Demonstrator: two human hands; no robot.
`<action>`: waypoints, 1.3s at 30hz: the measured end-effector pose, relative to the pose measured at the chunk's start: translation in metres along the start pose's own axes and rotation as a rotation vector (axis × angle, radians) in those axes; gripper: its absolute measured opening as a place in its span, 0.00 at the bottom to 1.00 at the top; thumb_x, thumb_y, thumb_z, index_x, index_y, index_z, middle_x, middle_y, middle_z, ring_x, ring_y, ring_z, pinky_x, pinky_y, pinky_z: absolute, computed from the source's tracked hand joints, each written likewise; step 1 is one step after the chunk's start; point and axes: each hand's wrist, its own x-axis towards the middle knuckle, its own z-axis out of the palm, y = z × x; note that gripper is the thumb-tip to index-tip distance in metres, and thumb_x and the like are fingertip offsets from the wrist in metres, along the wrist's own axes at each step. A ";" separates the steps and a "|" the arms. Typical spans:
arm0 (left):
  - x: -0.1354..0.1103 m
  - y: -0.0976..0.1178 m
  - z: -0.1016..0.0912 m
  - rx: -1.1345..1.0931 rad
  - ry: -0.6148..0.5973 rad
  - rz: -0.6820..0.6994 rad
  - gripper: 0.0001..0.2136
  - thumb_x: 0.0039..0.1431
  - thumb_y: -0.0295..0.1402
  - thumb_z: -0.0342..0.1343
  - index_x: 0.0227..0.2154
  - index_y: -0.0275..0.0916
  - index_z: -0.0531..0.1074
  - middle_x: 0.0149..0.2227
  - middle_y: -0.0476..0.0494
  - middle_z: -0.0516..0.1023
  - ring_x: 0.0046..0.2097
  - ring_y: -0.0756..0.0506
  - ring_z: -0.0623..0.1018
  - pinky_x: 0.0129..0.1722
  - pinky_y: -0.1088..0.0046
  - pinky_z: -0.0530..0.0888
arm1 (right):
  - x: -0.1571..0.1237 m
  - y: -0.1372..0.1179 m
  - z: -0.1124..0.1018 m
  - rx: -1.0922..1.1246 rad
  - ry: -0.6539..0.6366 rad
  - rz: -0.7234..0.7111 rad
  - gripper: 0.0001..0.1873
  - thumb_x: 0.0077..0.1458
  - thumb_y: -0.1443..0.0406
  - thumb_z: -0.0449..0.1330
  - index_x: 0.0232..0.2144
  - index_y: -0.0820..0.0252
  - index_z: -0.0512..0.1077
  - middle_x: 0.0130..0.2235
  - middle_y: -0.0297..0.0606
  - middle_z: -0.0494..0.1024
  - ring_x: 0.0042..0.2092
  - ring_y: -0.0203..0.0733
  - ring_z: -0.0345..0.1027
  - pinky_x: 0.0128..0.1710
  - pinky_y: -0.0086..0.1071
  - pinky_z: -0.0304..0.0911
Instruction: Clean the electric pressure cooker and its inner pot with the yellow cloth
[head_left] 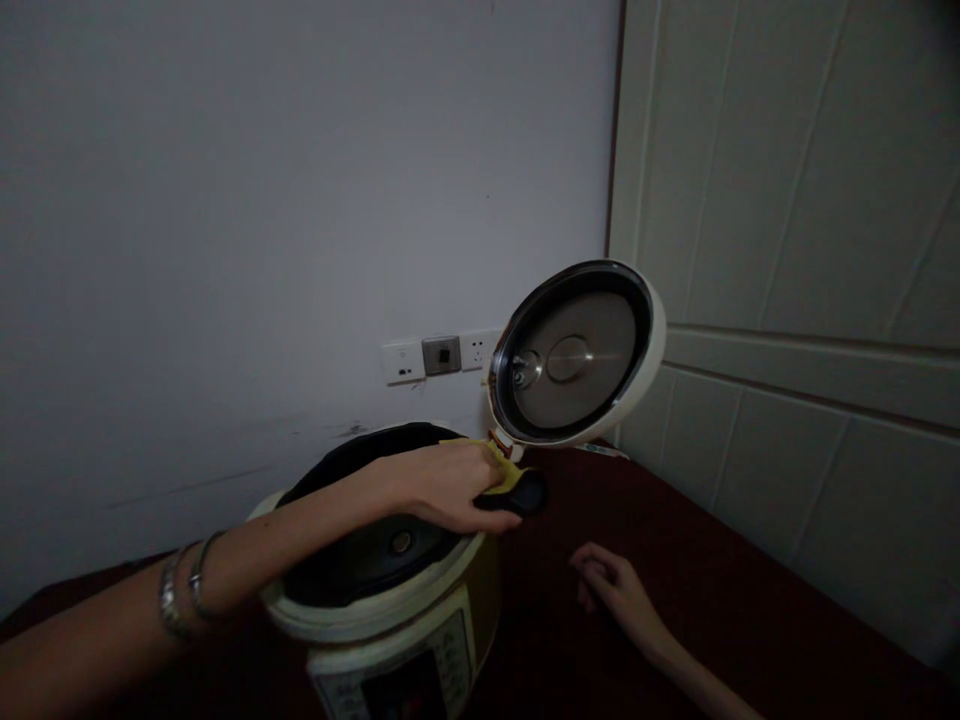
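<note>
A white electric pressure cooker [367,622] stands with its round lid [577,355] raised on the hinge at the right. My left hand [454,485] reaches across the cooker's mouth. Its fingers are closed on a yellow cloth [501,478], which presses against the black side handle [529,493] just below the hinge. The forearm hides part of the dark inside, where a small round metal piece [402,542] shows at the bottom. To the right of the cooker, my right hand [606,580] is held apart from it, fingers loosely curled with nothing visible in them.
The cooker rests on a dark red tabletop [562,640]. Behind it, a pale wall carries white sockets [403,362] and a grey wall plate [441,355]. A white panelled door [780,300] borders the right side. A small flat white item [604,451] lies behind the lid.
</note>
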 end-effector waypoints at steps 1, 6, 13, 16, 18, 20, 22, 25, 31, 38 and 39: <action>-0.003 0.001 -0.001 -0.061 0.009 -0.006 0.17 0.55 0.47 0.52 0.32 0.36 0.72 0.35 0.39 0.76 0.40 0.43 0.74 0.44 0.69 0.68 | -0.001 0.000 0.000 -0.001 -0.008 -0.003 0.15 0.47 0.53 0.52 0.28 0.60 0.65 0.17 0.31 0.69 0.19 0.35 0.62 0.21 0.28 0.55; -0.008 0.003 0.002 -0.267 0.046 -0.103 0.21 0.64 0.44 0.37 0.33 0.37 0.72 0.37 0.42 0.76 0.39 0.47 0.74 0.43 0.71 0.68 | -0.003 -0.003 0.001 -0.025 -0.043 -0.012 0.15 0.47 0.53 0.53 0.28 0.60 0.65 0.17 0.30 0.69 0.19 0.35 0.62 0.21 0.28 0.56; 0.002 0.015 0.033 0.001 0.157 -0.305 0.23 0.51 0.43 0.57 0.44 0.30 0.68 0.48 0.31 0.72 0.50 0.37 0.71 0.50 0.63 0.68 | -0.004 -0.001 0.002 -0.081 -0.071 -0.050 0.14 0.49 0.55 0.52 0.28 0.60 0.66 0.18 0.30 0.69 0.20 0.36 0.62 0.22 0.28 0.56; 0.003 0.018 0.043 0.064 0.204 -0.330 0.14 0.54 0.28 0.48 0.44 0.31 0.68 0.45 0.32 0.74 0.47 0.40 0.73 0.47 0.64 0.69 | -0.005 0.001 0.002 -0.135 -0.081 -0.070 0.13 0.50 0.56 0.51 0.29 0.60 0.66 0.18 0.30 0.69 0.20 0.35 0.63 0.22 0.28 0.55; 0.002 0.017 0.042 0.068 0.218 -0.348 0.13 0.53 0.23 0.45 0.41 0.35 0.69 0.40 0.37 0.76 0.42 0.42 0.76 0.42 0.67 0.71 | -0.006 0.001 0.003 -0.183 -0.092 -0.081 0.12 0.51 0.57 0.51 0.29 0.60 0.66 0.18 0.30 0.69 0.20 0.35 0.62 0.22 0.28 0.55; 0.001 0.014 0.032 0.059 0.206 -0.352 0.12 0.52 0.22 0.45 0.36 0.37 0.71 0.34 0.41 0.77 0.37 0.44 0.76 0.37 0.70 0.70 | -0.007 0.001 0.003 -0.223 -0.102 -0.094 0.11 0.52 0.59 0.50 0.30 0.60 0.66 0.18 0.30 0.69 0.20 0.35 0.62 0.22 0.27 0.55; -0.001 0.006 0.018 0.056 0.210 -0.359 0.12 0.52 0.21 0.45 0.33 0.36 0.72 0.31 0.42 0.77 0.34 0.45 0.76 0.35 0.72 0.69 | -0.007 0.002 0.003 -0.245 -0.110 -0.108 0.10 0.52 0.60 0.50 0.30 0.60 0.66 0.19 0.30 0.70 0.21 0.35 0.63 0.22 0.27 0.55; 0.001 -0.014 0.001 0.119 0.270 -0.428 0.12 0.52 0.22 0.45 0.35 0.35 0.73 0.32 0.40 0.77 0.34 0.45 0.76 0.36 0.71 0.69 | -0.006 0.004 0.003 -0.263 -0.112 -0.125 0.10 0.54 0.60 0.49 0.30 0.60 0.66 0.19 0.31 0.70 0.21 0.35 0.64 0.23 0.27 0.56; 0.015 -0.054 0.008 0.126 0.176 -0.366 0.10 0.55 0.26 0.47 0.38 0.34 0.69 0.34 0.41 0.77 0.37 0.46 0.76 0.36 0.73 0.69 | -0.004 0.008 0.003 -0.298 -0.119 -0.150 0.10 0.54 0.61 0.49 0.30 0.61 0.66 0.19 0.31 0.69 0.22 0.35 0.63 0.23 0.27 0.56; 0.020 -0.050 0.019 0.174 0.082 -0.285 0.09 0.57 0.28 0.44 0.40 0.39 0.65 0.31 0.44 0.76 0.34 0.45 0.76 0.32 0.74 0.68 | -0.006 0.003 0.004 -0.346 -0.121 -0.165 0.12 0.55 0.60 0.49 0.30 0.61 0.67 0.19 0.32 0.70 0.22 0.35 0.64 0.24 0.27 0.56; 0.020 -0.049 0.018 0.192 0.074 -0.286 0.09 0.58 0.29 0.44 0.40 0.39 0.64 0.31 0.44 0.76 0.34 0.45 0.76 0.32 0.73 0.67 | -0.006 0.003 0.004 -0.351 -0.122 -0.165 0.12 0.55 0.60 0.48 0.30 0.61 0.67 0.19 0.32 0.70 0.22 0.35 0.64 0.24 0.27 0.56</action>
